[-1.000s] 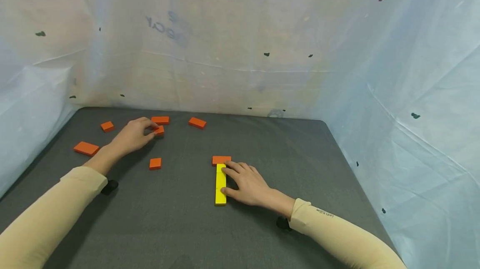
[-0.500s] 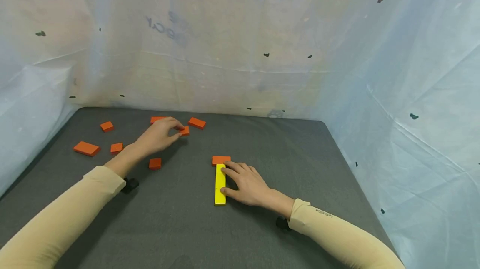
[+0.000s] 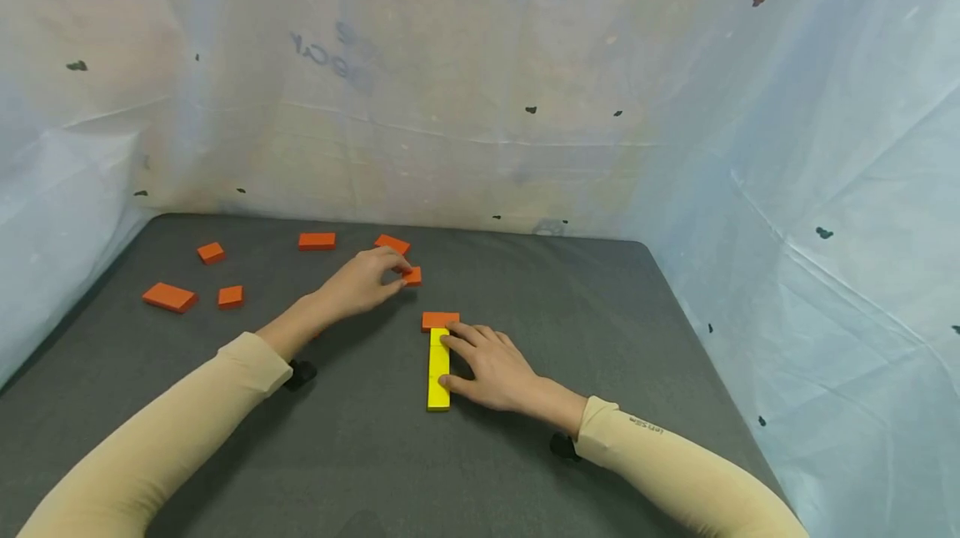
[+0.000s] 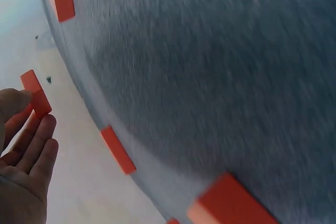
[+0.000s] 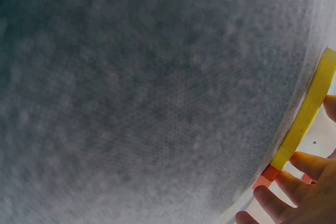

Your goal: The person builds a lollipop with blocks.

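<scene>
In the head view my left hand [image 3: 363,284] pinches a small orange block [image 3: 413,276] between thumb and fingers, above the far part of the table. The left wrist view shows the same orange block [image 4: 35,94] at the fingertips. My right hand [image 3: 495,367] lies with spread fingers along the right side of a yellow bar [image 3: 438,379], its thumb and fingertips touching it. In the right wrist view a seam parts the yellow bar [image 5: 312,98] from a short yellow block [image 5: 282,158]. An orange block [image 3: 440,321] lies crosswise at the bar's far end, against it.
On the dark grey table [image 3: 525,471] several orange blocks lie scattered left: a long one [image 3: 170,298], two small ones [image 3: 212,253], and others behind the left hand [image 3: 317,241]. One orange block is mostly hidden beneath the left forearm. Plastic sheeting [image 3: 450,104] encloses the table's back and sides.
My left hand has carried the small orange block rightward, past the other orange blocks, closer to the crosswise one. My right hand and the yellow bar have stayed in place.
</scene>
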The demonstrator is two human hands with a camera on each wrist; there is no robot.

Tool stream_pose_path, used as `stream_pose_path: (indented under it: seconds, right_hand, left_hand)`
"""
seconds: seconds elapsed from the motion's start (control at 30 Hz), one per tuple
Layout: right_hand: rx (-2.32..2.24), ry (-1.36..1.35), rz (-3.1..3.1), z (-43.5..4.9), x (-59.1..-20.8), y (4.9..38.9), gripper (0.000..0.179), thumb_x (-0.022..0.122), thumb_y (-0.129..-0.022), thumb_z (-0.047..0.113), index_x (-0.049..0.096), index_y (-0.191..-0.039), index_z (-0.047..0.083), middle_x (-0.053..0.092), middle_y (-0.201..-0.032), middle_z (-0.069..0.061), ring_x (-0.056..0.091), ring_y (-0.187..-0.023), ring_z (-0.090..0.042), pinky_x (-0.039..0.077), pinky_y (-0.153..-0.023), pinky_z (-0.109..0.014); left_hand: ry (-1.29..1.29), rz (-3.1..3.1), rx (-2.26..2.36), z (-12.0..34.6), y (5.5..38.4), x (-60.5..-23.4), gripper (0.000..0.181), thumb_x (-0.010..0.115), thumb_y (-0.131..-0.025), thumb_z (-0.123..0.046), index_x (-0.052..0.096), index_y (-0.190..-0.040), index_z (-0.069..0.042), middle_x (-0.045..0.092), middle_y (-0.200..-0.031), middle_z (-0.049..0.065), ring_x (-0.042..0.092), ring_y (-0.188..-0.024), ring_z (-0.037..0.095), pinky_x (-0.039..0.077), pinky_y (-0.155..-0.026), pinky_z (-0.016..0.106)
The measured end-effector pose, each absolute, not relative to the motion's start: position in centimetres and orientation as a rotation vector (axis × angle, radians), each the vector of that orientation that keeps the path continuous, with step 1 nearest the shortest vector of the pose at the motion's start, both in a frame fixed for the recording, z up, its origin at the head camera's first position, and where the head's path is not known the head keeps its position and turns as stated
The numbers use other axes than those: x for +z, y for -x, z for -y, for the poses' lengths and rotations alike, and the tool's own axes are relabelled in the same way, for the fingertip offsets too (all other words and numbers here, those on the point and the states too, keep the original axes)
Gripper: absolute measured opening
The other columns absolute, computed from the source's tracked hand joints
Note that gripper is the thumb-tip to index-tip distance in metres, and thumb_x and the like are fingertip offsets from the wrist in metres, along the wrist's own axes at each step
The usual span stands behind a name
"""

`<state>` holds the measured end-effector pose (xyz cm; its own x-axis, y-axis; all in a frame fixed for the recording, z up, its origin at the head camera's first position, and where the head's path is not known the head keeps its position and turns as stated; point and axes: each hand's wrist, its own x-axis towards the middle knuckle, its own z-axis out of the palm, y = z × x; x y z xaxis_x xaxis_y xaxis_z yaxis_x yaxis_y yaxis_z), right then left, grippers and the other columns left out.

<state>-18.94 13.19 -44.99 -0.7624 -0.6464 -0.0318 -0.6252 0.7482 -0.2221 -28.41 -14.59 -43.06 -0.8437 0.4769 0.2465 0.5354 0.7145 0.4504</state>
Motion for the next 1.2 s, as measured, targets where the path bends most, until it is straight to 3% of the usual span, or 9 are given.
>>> stream_pose_path:
  seconds: [0.27, 0.73, 0.97, 1.2]
  right_hand:
    - [-0.312, 1.041, -2.835, -13.2, -45.0, 19.0, 0.067, 0.061, -0.102, 0.053, 0.047, -0.158, 0.019, 0.037, -0.166, -0.004, 0.042, -0.147, -0.027, 0.038, -0.116, -0.054]
    - [-0.320, 1.015, -2.817, -13.1, -44.9, 18.9, 0.066, 0.061, -0.103, 0.053, 0.047, -0.158, 0.019, 0.035, -0.167, -0.003, 0.040, -0.148, -0.028, 0.036, -0.118, -0.054]
    - [-0.302, 1.034, -2.835, -13.1, -44.9, 19.0, 0.067, 0.061, -0.102, 0.053, 0.047, -0.158, 0.019, 0.037, -0.166, -0.004, 0.041, -0.147, -0.027, 0.038, -0.117, -0.054]
    - [-0.299, 1.031, -2.834, -13.2, -44.9, 18.9, 0.067, 0.061, -0.102, 0.054, 0.047, -0.158, 0.020, 0.037, -0.166, -0.003, 0.041, -0.147, -0.027, 0.038, -0.117, -0.054]
  left_hand:
    - [0.897, 2.888, -0.740, 12.4, 28.2, -43.8, 0.024, 0.075, -0.098, -0.012, 0.075, -0.121, -0.006, 0.069, -0.121, 0.011, 0.068, -0.108, 0.028, 0.058, -0.091, 0.045]
    - [0.953, 2.977, -0.666, 11.0, 28.6, -44.9, 0.024, 0.074, -0.099, -0.017, 0.075, -0.120, -0.007, 0.068, -0.123, 0.012, 0.066, -0.112, 0.031, 0.057, -0.094, 0.047]
    - [0.938, 2.977, -0.757, 11.0, 28.4, -45.1, 0.021, 0.069, -0.102, -0.015, 0.075, -0.120, -0.007, 0.069, -0.119, 0.010, 0.068, -0.105, 0.026, 0.058, -0.089, 0.043]
    - [0.959, 2.969, -0.752, 11.0, 28.4, -45.3, 0.024, 0.066, -0.104, -0.014, 0.073, -0.126, -0.007, 0.069, -0.121, 0.010, 0.067, -0.109, 0.027, 0.057, -0.094, 0.045]
